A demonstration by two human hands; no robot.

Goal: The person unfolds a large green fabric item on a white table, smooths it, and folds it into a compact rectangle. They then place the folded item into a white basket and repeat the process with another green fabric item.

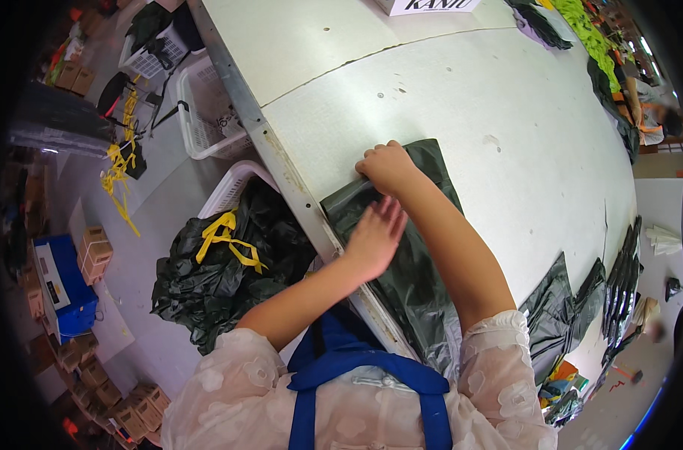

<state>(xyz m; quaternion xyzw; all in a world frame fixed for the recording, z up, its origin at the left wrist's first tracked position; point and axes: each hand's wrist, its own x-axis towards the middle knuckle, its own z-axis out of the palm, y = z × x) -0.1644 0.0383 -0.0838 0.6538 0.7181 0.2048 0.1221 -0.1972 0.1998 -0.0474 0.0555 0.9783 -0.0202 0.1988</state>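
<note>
The bag [413, 274] lay flat on the table [536, 142], long and dark, along the table's left edge. The right hand [387, 169] was at the bag's far end, fingers curled in — whether they pinched the plastic, I could not tell. The left hand [375, 236] was over the bag, nearer the table's left edge, its fingers loosely spread and blurred, with nothing seen in their hold. Left of the table stood a basket [233, 184], heaped with crumpled black plastic [206, 300] and a yellow tie [223, 222]. More bags [555, 304] lay at the table's right side.
</note>
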